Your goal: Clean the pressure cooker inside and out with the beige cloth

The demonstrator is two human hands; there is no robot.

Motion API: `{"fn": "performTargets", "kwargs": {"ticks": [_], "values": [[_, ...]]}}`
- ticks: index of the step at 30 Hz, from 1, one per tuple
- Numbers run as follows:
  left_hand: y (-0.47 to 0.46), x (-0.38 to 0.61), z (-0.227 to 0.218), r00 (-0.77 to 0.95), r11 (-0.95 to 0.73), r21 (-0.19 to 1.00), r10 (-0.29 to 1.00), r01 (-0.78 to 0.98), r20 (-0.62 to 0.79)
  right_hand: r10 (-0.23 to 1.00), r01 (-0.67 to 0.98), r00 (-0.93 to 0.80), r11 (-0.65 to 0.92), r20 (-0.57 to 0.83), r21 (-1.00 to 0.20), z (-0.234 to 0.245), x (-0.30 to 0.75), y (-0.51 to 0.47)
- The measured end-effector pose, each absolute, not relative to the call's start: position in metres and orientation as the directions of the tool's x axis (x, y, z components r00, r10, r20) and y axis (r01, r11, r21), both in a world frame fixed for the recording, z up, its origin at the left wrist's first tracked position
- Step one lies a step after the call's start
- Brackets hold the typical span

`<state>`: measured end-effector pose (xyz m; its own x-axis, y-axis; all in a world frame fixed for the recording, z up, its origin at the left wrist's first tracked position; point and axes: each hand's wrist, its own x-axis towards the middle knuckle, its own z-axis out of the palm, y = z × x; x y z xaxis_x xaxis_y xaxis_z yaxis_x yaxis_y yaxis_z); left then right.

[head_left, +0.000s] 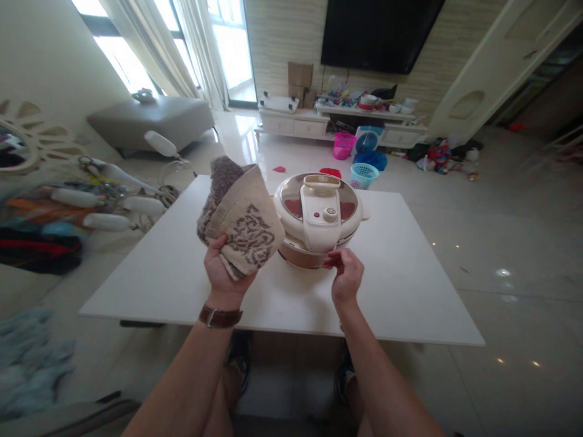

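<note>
A cream electric pressure cooker (319, 215) with a shiny lid stands in the middle of a white table (410, 273). My right hand (346, 276) is closed in a pinch at the cooker's front lower edge, right under the lid handle. My left hand (224, 270) holds up a folded beige towel (239, 221) with a brown pattern, just left of the cooker and touching its side. A brown watch strap sits on my left wrist. My legs and shoes show under the table's near edge.
A cluttered rack with white handles (109, 203) stands to the left. A grey sofa (150, 118) is at the back left. A low TV cabinet (337, 124), pink and blue baskets (363, 175) and toys lie on the tiled floor behind.
</note>
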<state>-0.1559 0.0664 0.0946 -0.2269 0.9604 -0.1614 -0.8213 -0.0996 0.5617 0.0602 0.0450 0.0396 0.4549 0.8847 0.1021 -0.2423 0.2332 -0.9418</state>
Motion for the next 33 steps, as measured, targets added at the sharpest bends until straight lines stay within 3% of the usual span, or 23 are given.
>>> {"fn": "performTargets", "kwargs": {"ticks": [2,4,8,11,14,18,21,26,31,33], "values": [[0.058,-0.158,0.091,-0.113,-0.003,0.512,0.977,-0.859,-0.183,0.979,-0.277,0.181,0.137,0.088,-0.951,0.035,0.043,0.038],[0.051,-0.157,0.085,0.028,0.118,0.459,0.980,-0.881,-0.199,0.994,-0.369,-0.065,0.056,0.086,-0.928,0.029,0.027,0.030],[0.043,-0.145,0.075,0.262,0.345,0.431,0.934,-0.834,-0.241,0.983,-0.599,-0.172,-0.052,0.065,-0.799,0.029,0.011,0.017],[0.040,-0.133,0.072,0.276,0.372,0.512,0.926,-0.774,-0.256,0.990,-0.646,-0.113,-0.134,-0.079,-0.751,0.045,0.016,0.014],[0.035,-0.123,0.069,0.319,0.396,0.567,0.918,-0.722,-0.236,0.987,-0.641,0.017,-0.110,-0.158,-0.760,0.067,0.035,0.016],[0.032,-0.115,0.066,0.486,0.472,0.568,0.863,-0.674,-0.141,0.959,-0.560,0.268,0.078,-0.091,-0.825,0.096,0.078,0.021],[0.035,-0.114,0.064,0.550,0.482,0.590,0.832,-0.648,-0.076,0.877,-0.451,0.474,0.317,0.077,-0.834,0.113,0.117,0.022],[0.044,-0.108,0.051,0.353,0.351,0.674,0.925,-0.650,-0.141,0.675,-0.220,0.667,0.583,0.316,-0.782,0.111,0.160,0.033],[0.050,-0.094,0.036,0.200,0.312,0.784,0.950,-0.536,-0.240,0.557,-0.138,0.805,0.513,0.206,-0.847,0.068,0.157,0.062],[0.052,-0.089,0.034,0.166,0.323,0.791,0.946,-0.520,-0.277,0.571,-0.103,0.802,0.417,0.172,-0.903,0.052,0.143,0.070]]}}
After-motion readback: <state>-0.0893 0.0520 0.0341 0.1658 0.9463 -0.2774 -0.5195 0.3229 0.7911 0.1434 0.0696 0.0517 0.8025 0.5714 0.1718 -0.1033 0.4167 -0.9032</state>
